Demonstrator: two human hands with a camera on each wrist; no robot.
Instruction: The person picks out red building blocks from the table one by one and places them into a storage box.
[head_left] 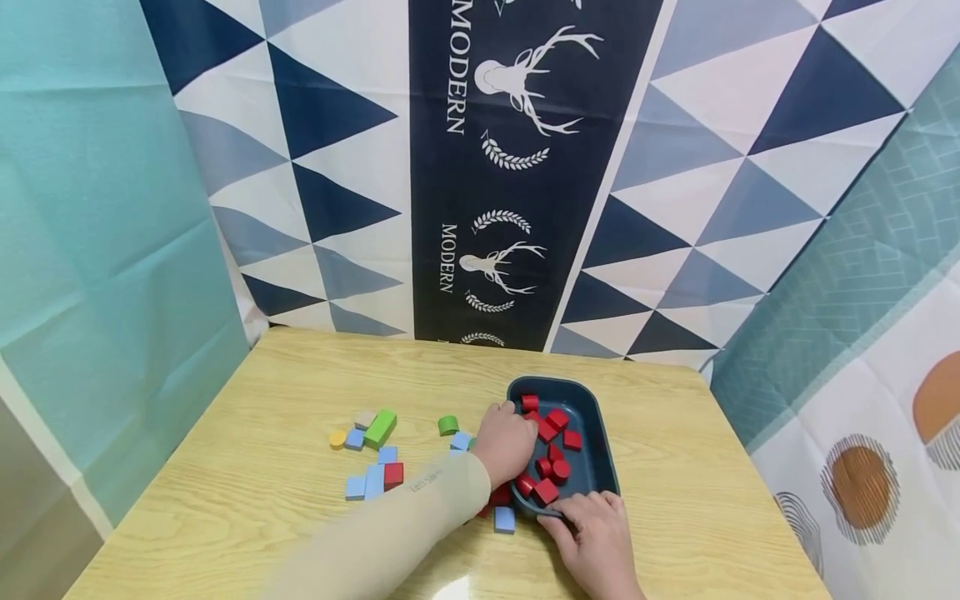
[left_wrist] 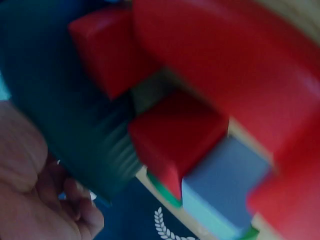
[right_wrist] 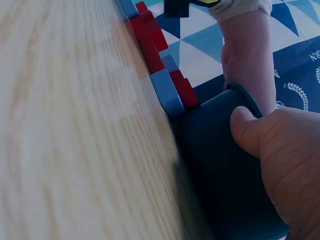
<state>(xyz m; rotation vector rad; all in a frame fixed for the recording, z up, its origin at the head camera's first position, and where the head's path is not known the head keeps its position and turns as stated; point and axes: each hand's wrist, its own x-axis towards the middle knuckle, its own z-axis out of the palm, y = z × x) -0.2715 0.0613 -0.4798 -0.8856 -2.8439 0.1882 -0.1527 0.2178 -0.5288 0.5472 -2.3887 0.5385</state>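
A dark blue tray [head_left: 602, 450] holds several red blocks [head_left: 572, 439], some cubes and some cylinders. My left hand [head_left: 507, 442] reaches over its left rim with fingers bent, close to the red pieces inside. In the left wrist view the curled fingers [left_wrist: 82, 215] show beside the tray's wall [left_wrist: 60, 100]; I cannot tell whether they hold a block. My right hand [head_left: 596, 537] grips the near rim, its thumb [right_wrist: 245, 127] pressed against the outer wall in the right wrist view. Under the left wrist, red blocks [left_wrist: 180, 135] and a blue block [left_wrist: 225, 180] lie beside the tray.
Farther left on the wooden table [head_left: 300, 383] are a green block [head_left: 381, 428], a yellow round piece [head_left: 337, 438], several light blue blocks [head_left: 375, 481] and a red cube [head_left: 393, 475]. A green curved piece [head_left: 447, 425] lies left of the tray. A patterned curtain [head_left: 337, 167] hangs behind.
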